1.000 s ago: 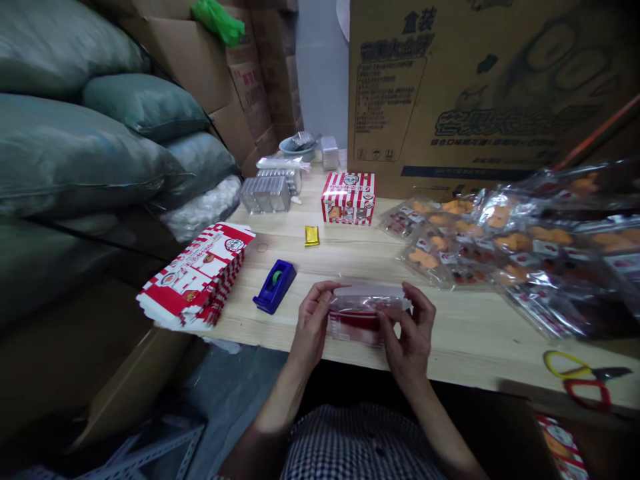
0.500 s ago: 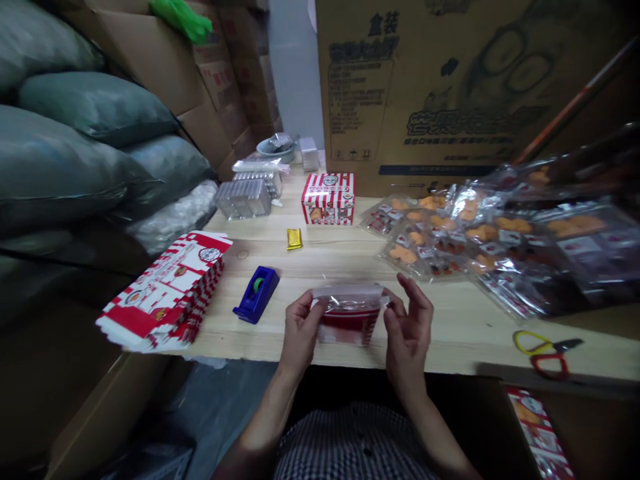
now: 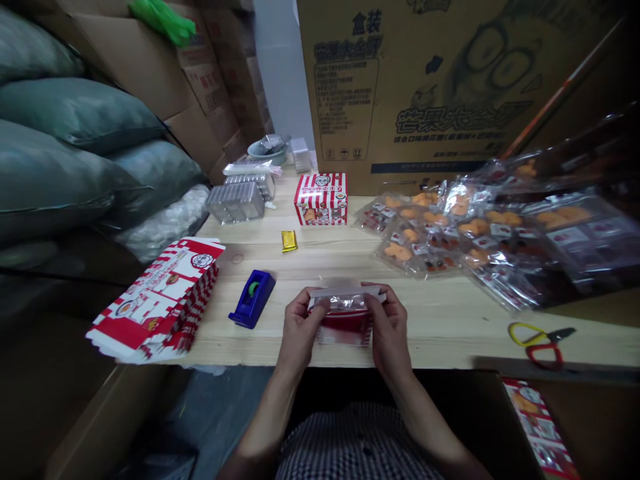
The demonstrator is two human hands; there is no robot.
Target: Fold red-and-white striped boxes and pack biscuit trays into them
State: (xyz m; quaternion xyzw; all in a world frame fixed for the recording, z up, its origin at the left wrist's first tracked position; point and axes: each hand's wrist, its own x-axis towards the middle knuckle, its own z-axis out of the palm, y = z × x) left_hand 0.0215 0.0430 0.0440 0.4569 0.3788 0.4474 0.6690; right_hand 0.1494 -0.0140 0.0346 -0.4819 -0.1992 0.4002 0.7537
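While both forearms reach up from the near table edge [image 3: 450,363], the left hand [image 3: 299,327] and right hand [image 3: 387,330] pinch opposite ends of a small clear snack packet [image 3: 345,313] with red print, fingers curled closed around it and thumbs on top. It sits low over the wooden top, close to the near edge. Bare wood lies ahead of the hands and to their right, up to the scissors [image 3: 543,340]. A blue tape dispenser [image 3: 253,299] stands just left, beside a stack of flat red-striped cartons [image 3: 160,300]. Farther back stands an assembled striped box [image 3: 321,199]; at right, clear bags of orange snacks [image 3: 450,230] spread out.
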